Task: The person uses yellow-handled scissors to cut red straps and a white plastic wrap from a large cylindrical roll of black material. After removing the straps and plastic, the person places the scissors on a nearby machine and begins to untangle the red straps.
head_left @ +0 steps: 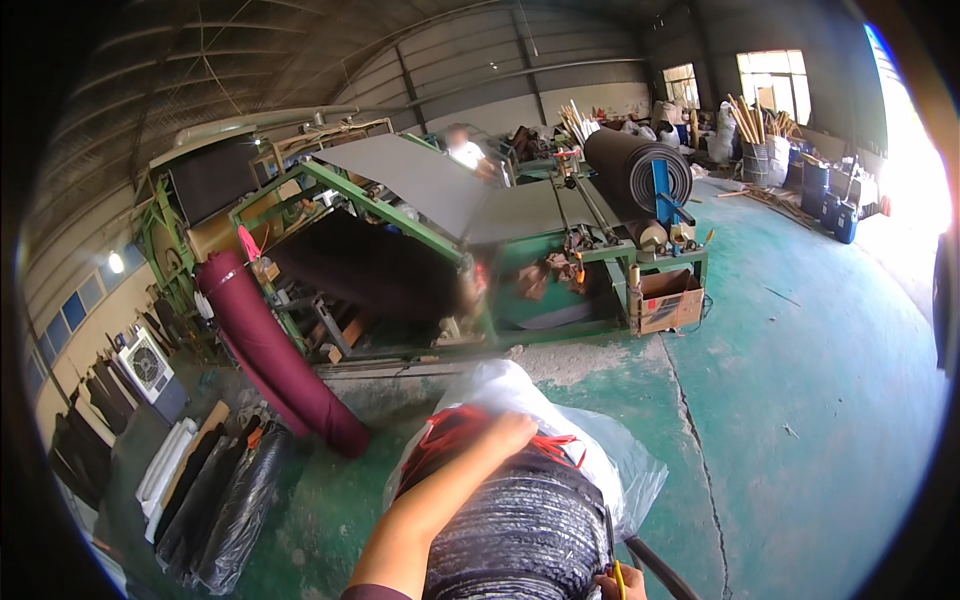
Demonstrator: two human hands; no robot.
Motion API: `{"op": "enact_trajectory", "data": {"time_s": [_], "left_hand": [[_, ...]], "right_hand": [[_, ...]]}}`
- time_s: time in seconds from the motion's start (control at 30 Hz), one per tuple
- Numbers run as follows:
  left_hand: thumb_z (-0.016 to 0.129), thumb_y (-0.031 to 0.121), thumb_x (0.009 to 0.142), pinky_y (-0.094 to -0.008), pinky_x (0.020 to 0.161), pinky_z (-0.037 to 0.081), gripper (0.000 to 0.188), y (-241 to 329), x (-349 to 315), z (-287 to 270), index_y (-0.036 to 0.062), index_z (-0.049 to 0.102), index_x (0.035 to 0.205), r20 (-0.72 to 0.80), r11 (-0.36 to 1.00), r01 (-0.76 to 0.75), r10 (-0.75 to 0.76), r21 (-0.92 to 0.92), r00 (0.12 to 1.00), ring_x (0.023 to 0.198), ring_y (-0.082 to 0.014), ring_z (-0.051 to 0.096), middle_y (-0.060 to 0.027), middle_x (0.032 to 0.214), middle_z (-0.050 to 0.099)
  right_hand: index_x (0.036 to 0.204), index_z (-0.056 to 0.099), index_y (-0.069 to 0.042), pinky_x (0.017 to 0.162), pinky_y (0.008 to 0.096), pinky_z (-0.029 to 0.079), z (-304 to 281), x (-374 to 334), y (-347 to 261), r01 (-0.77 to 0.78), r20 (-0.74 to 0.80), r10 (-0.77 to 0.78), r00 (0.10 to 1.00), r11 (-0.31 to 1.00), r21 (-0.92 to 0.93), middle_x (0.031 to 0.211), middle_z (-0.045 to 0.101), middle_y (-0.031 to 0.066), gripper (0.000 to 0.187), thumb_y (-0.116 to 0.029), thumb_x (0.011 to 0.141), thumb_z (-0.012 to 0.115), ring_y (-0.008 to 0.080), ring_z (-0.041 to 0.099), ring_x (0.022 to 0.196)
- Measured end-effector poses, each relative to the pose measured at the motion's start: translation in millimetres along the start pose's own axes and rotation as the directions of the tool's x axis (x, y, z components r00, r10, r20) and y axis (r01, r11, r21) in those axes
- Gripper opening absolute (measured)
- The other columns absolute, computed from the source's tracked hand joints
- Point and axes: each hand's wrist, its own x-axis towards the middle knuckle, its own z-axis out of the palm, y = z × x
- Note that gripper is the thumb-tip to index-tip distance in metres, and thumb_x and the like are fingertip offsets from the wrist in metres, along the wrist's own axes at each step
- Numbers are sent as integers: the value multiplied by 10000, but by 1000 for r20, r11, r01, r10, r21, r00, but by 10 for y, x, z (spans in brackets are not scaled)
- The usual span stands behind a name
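Note:
Below me stands a big bundle (515,520), dark and ridged with whitish streaks, under a sheet of clear plastic (620,455) at its far end. Red strips (562,447) lie across its top. My left hand (513,432) reaches over the bundle, closed on the red strips; its fingertips are partly blurred. At the lower edge, my right hand (625,582) grips yellow-handled scissors (618,578), whose narrow dark blades point up along the bundle's right side. That hand is partly cut off by the frame.
A green-framed machine (380,200) with grey sheet material stands ahead, with a person (465,152) behind it. A maroon roll (280,350) leans at the left, near plastic-wrapped rolls (235,510). A large dark roll (640,170) and a cardboard box (668,300) are at the right.

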Motion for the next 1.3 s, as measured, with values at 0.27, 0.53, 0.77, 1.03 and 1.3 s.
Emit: {"op": "enact_trajectory", "data": {"time_s": [0.27, 0.53, 0.77, 1.03, 1.3], "left_hand": [[510, 127, 803, -454, 660, 481, 155, -39, 39, 162, 63, 651, 791, 34, 998, 57, -57, 2, 998, 776, -317, 645, -150, 799, 656], [507, 134, 828, -429, 719, 504, 180, -55, 16, 257, 68, 671, 858, 19, 978, 206, -206, -15, 978, 837, -301, 652, -138, 865, 668], [548, 102, 816, -417, 741, 555, 187, -1, -20, -79, 48, 717, 876, 81, 975, 223, -222, -2, 972, 866, -293, 684, -159, 899, 691], [530, 90, 801, -419, 722, 520, 181, -5, -10, -62, 56, 687, 884, 118, 979, 205, -203, -10, 972, 856, -284, 668, -154, 884, 683], [517, 102, 819, -410, 708, 526, 191, -192, 28, 566, 73, 704, 842, 66, 964, 265, -265, 5, 962, 828, -285, 672, -144, 871, 687]], "right_hand": [[677, 494, -76, 387, 251, 308, 92, 12, -288, -119, -33, 119, 992, 993, 17, 545, 457, -21, 209, -116, 767, 679, 73, 419, 434], [720, 471, -72, 354, 245, 310, 61, -19, -247, -97, -46, 100, 994, 994, 56, 531, 442, -16, 192, -108, 794, 645, 74, 406, 397], [713, 467, -72, 346, 251, 311, 63, -13, -223, -94, -89, 99, 991, 994, 55, 528, 447, -13, 192, -107, 796, 637, 80, 415, 396], [716, 471, -64, 340, 254, 320, 82, -13, -242, -116, -81, 117, 990, 993, 14, 516, 445, -9, 180, -100, 800, 627, 88, 416, 379], [713, 480, -58, 335, 251, 317, 77, -14, -249, -73, -74, 79, 994, 995, 74, 494, 450, 2, 170, -110, 804, 613, 96, 417, 364]]}}
